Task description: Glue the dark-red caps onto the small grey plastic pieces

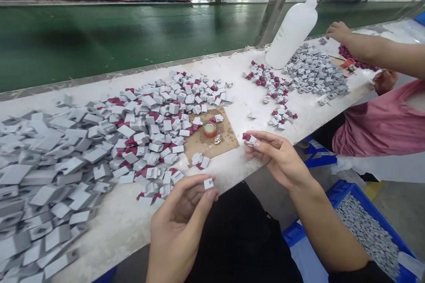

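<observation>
Grey block (208,183) is pinched by left hand (181,221) at near edge of table (226,172); grey-and-maroon piece (249,139) is gripped by right hand's (282,159) fingertips.

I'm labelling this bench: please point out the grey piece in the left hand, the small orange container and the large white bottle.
Grey piece (208,184): head view, on its pale face.
Small orange container (210,135): head view, outer wall.
Large white bottle (292,33): head view, middle of body.

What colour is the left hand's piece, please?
The piece is pale grey, clearest in the head view.
</observation>
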### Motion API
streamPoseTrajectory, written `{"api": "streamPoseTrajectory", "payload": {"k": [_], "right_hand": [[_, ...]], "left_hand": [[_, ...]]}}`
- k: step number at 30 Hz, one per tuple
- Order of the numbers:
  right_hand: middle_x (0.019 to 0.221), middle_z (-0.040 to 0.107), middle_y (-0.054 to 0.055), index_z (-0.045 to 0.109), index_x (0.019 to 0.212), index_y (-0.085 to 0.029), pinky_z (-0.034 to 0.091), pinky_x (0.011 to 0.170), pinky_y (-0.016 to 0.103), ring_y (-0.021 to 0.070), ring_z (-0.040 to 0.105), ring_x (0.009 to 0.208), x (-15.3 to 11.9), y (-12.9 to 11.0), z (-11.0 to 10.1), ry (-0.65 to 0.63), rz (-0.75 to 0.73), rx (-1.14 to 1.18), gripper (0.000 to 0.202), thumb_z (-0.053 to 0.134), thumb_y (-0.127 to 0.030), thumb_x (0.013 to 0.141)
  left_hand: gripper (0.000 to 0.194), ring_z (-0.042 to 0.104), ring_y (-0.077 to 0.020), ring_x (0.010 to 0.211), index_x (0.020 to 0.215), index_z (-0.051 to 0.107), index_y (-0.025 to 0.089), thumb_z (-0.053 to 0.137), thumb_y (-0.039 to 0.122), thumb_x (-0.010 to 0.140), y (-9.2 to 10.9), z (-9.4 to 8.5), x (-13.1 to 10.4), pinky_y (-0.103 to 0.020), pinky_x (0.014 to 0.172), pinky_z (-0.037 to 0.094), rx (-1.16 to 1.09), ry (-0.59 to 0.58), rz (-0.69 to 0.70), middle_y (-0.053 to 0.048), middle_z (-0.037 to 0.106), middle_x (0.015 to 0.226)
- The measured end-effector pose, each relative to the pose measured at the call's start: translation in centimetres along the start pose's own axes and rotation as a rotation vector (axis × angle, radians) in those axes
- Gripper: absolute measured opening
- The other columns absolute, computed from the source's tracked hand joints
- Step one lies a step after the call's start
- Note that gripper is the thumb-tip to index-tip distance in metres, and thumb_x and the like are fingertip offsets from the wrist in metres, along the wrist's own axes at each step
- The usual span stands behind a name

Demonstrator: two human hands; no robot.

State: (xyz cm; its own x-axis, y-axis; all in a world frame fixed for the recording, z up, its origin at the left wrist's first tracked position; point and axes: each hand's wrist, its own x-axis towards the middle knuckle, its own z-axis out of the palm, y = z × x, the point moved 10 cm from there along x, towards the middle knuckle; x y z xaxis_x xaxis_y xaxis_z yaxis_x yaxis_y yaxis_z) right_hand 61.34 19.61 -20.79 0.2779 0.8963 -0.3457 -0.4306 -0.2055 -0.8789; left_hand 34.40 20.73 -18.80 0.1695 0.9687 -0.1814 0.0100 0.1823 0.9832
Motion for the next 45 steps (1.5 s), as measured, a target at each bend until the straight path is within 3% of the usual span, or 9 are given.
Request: {"api": "streamPoseTrajectory", "payload": {"k": [6,11,14,17,24,30,37,41,45], "right_hand": [[0.091,0.09,0.002,0.093,0.101,-0.026,0.073,0.085,0.031,0.02,0.089,0.09,0.4,1.9,3.0,-0.115,0.134,0.119,0.031,0.111,-0.039,0.079],[0.097,0.093,0.005,0.095,0.108,-0.026,0.076,0.078,0.035,0.025,0.09,0.089,1.2,-1.2,3.1,0.012,-0.224,-0.199,0.028,0.106,-0.04,0.086],[0.111,0.094,0.006,0.096,0.111,-0.027,0.078,0.088,0.037,0.0257,0.091,0.098,1.5,-2.6,4.2,0.036,-0.386,-0.362,0.023,0.101,-0.034,0.09],[0.117,0.093,0.006,0.096,0.115,-0.027,0.077,0.095,0.036,0.0251,0.091,0.105,1.7,-3.2,5.5,0.026,-0.475,-0.445,0.021,0.095,-0.03,0.095],[0.116,0.093,0.007,0.096,0.116,-0.025,0.077,0.089,0.034,0.0245,0.091,0.103,1.5,-3.7,6.8,0.047,-0.58,-0.578,0.019,0.09,-0.025,0.098],[0.115,0.092,0.008,0.096,0.116,-0.024,0.077,0.09,0.034,0.0243,0.091,0.103,1.4,-3.9,7.1,0.043,-0.595,-0.632,0.019,0.088,-0.023,0.099],[0.113,0.092,0.007,0.096,0.111,-0.025,0.077,0.088,0.036,0.025,0.09,0.1,1.5,-4.3,7.1,0.05,-0.589,-0.63,0.016,0.089,-0.025,0.096],[0.115,0.092,0.005,0.096,0.117,-0.029,0.077,0.094,0.039,0.0249,0.089,0.102,1.3,-4.1,6.7,0.001,-0.478,-0.464,0.021,0.094,-0.028,0.096],[0.121,0.091,0.003,0.093,0.124,-0.035,0.075,0.107,0.05,0.0282,0.089,0.113,0.6,-3.3,7.3,-0.157,-0.299,-0.237,0.027,0.097,-0.041,0.098]], "left_hand": [[0.015,0.087,-0.015,0.08,0.112,0.088,0.026,0.093,0.037,0.102,1.0,0.1,0.3,-0.015,0.078,0.071,-0.04,0.019,0.063,-0.002,0.088,0.096],[0.015,0.085,-0.0117,0.093,0.117,0.089,0.031,0.088,0.021,0.105,1.2,0.2,0.2,-0.013,0.089,0.069,0.021,0.028,0.217,0.0,0.086,0.112],[0.022,0.082,-0.0115,0.106,0.12,0.087,0.031,0.084,0.014,0.106,1.1,0.4,-0.1,-0.014,0.094,0.067,0.078,0.007,0.324,-0.001,0.083,0.118],[0.026,0.08,-0.0109,0.107,0.124,0.084,0.031,0.082,0.011,0.107,1.0,0.5,-0.2,-0.014,0.094,0.066,0.101,-0.011,0.386,-0.001,0.081,0.119],[0.025,0.08,-0.0136,0.108,0.123,0.083,0.029,0.081,0.01,0.107,1.2,0.8,-0.1,-0.018,0.093,0.068,0.146,-0.041,0.415,-0.001,0.081,0.116],[0.025,0.081,-0.0144,0.107,0.123,0.084,0.03,0.082,0.011,0.106,1.2,0.8,-0.1,-0.019,0.093,0.068,0.133,-0.042,0.406,-0.002,0.082,0.115],[0.018,0.083,-0.014,0.095,0.119,0.088,0.029,0.085,0.017,0.106,1.9,0.4,0.2,-0.019,0.088,0.071,0.032,-0.003,0.264,-0.002,0.082,0.112],[0.013,0.086,-0.0147,0.089,0.115,0.09,0.026,0.089,0.021,0.104,3.3,0.4,1.0,-0.019,0.084,0.072,-0.074,0.024,0.196,-0.002,0.084,0.109],[0.013,0.088,-0.0166,0.087,0.117,0.089,0.025,0.091,0.024,0.104,4.1,1.3,2.9,-0.021,0.085,0.073,-0.17,-0.026,0.13,-0.001,0.087,0.094]]}}
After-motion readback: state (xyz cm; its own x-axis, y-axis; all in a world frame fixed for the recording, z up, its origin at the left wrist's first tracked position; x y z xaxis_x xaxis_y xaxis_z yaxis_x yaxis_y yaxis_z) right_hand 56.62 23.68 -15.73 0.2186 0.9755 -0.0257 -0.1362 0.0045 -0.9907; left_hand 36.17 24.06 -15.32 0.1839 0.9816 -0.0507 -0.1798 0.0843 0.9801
